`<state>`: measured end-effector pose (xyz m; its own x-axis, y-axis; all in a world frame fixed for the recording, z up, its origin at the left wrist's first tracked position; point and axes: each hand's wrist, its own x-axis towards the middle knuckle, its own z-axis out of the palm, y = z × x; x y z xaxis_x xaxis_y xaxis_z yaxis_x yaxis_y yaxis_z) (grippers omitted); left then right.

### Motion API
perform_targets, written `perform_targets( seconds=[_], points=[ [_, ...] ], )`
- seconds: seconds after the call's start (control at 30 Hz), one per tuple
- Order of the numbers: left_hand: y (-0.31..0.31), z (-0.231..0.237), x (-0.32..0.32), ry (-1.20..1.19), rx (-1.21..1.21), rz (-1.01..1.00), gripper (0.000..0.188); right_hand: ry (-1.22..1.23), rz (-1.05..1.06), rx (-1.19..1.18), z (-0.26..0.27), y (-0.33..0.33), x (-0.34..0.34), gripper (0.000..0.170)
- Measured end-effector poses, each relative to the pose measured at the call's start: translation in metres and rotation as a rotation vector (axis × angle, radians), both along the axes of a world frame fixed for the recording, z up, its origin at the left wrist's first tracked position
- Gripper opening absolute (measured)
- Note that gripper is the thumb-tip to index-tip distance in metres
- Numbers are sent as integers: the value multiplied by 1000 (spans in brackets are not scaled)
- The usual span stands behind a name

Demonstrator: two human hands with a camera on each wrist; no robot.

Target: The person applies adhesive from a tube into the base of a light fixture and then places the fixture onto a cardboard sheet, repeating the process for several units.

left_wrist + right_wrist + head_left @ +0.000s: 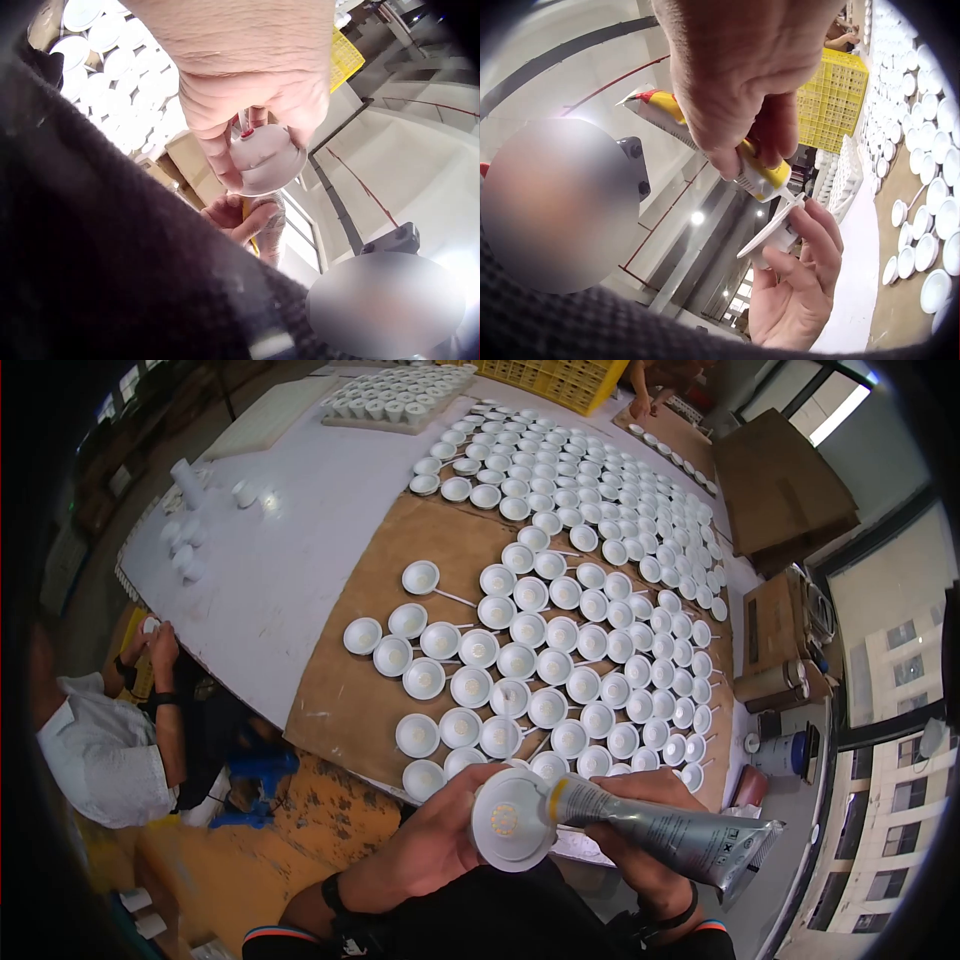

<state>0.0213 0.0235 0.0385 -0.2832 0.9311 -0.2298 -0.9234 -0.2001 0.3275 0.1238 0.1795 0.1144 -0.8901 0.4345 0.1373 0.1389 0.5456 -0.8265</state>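
Observation:
My left hand grips a white round lamp housing by its side, the dished face turned up with a ring of small yellow LED dots at its centre. A silver and yellow squeeze tube lies across my right hand, which holds it near the yellow nozzle end. In the right wrist view the white nozzle is right at the housing's rim, above the left fingers. From the left wrist view, the housing's underside shows a small red part between the fingers.
Rows of similar white housings cover brown cardboard on the table. A yellow crate and a tray of white cups stand at the back. Another person sits at the left; another's hand is at the far end.

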Motion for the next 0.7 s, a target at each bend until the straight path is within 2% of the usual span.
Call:
perform_targets(
  seconds=[0.1,0.17,0.3,0.37,0.4,0.5,0.63,0.7],
  points=[
    [-1,-4,-1,80,62,41,46,-4,12,56,9,1,-3,23],
    [-3,-7,-1,90,91,37,45,-140,113,131,20,2,-5,21],
    [-2,-10,-1,140,128,67,45,-190,196,142,24,7,0,20],
    [-1,-9,-1,138,129,65,45,-162,284,-129,22,10,0,22],
    [0,-8,0,134,133,70,45,-159,279,-131,21,9,2,22],
    [2,-8,1,138,82,71,46,-250,13,-568,20,0,6,26],
    [8,-14,7,71,130,54,47,-188,44,-614,4,-4,4,29],
    [10,-15,9,36,156,39,48,-20,26,-656,-8,-6,1,33]
  ],
)
